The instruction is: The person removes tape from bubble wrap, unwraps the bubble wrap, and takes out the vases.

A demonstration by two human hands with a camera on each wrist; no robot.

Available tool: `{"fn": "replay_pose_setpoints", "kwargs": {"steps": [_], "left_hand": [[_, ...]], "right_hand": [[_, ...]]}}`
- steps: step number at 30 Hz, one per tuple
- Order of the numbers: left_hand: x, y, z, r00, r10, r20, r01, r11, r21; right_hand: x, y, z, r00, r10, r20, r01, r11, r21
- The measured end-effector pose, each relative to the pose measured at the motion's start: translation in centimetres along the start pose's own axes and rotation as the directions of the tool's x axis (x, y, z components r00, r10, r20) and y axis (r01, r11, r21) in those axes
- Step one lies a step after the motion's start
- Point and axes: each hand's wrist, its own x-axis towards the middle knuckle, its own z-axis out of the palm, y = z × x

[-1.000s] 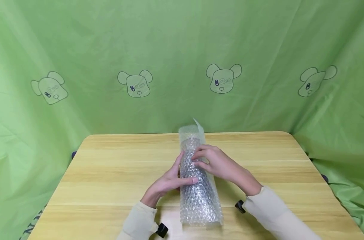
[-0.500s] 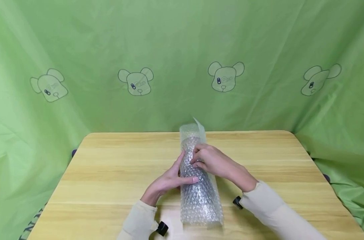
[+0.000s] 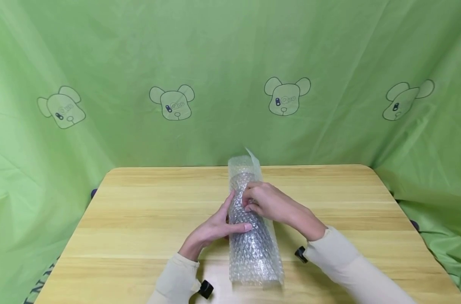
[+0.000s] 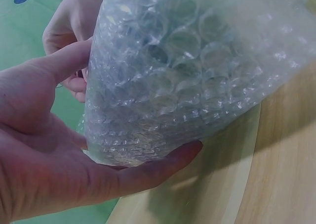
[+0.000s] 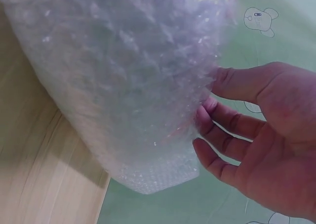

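A long clear bubble wrap roll (image 3: 254, 261) lies at the middle of the table, its far end at the back edge with one loose corner sticking up. A silvery-grey shape shows dimly inside; its kind cannot be made out. My left hand (image 3: 215, 226) holds the roll from the left side, thumb over the top and fingers along the side and beneath; the left wrist view shows the fingers under the bubble wrap (image 4: 158, 80). On top, my right hand (image 3: 268, 202) pinches the film with bent fingers. The right wrist view has thumb and fingertips at the film's edge (image 5: 143, 110).
The wood-grain table (image 3: 150, 202) has rounded back corners. A green cloth (image 3: 222, 55) printed with bear heads hangs behind it and along both sides. Small black devices sit at both wrists, one near the right sleeve (image 3: 329, 249).
My right hand has drawn its fingers in closer on the film and shifted slightly toward the left. The left hand keeps its hold, and the roll stays nearly in place.
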Motion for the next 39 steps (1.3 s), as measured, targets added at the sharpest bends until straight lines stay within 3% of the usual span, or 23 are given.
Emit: {"fn": "replay_pose_setpoints", "kwargs": {"steps": [7,20,30,39], "left_hand": [[-0.1,-0.1,-0.2,1.000,-0.018,-0.012,0.018,1.000,0.003],[-0.1,-0.2,-0.1,1.000,-0.017,-0.009,0.018,0.999,0.045],[0.1,-0.4,-0.2,1.000,-0.012,-0.012,0.013,0.999,0.040],[0.2,-0.5,-0.3,1.000,-0.012,-0.012,0.012,0.998,0.063]], "right_hand": [[-0.7,0.1,0.0,0.997,0.004,-0.080,0.000,0.999,0.050],[-3.0,0.6,0.6,0.969,0.016,-0.246,0.001,0.998,0.069],[-4.6,1.9,1.7,0.923,-0.023,-0.385,0.070,0.992,0.108],[-6.1,2.9,1.9,0.913,0.020,-0.407,0.067,0.978,0.198]]}}
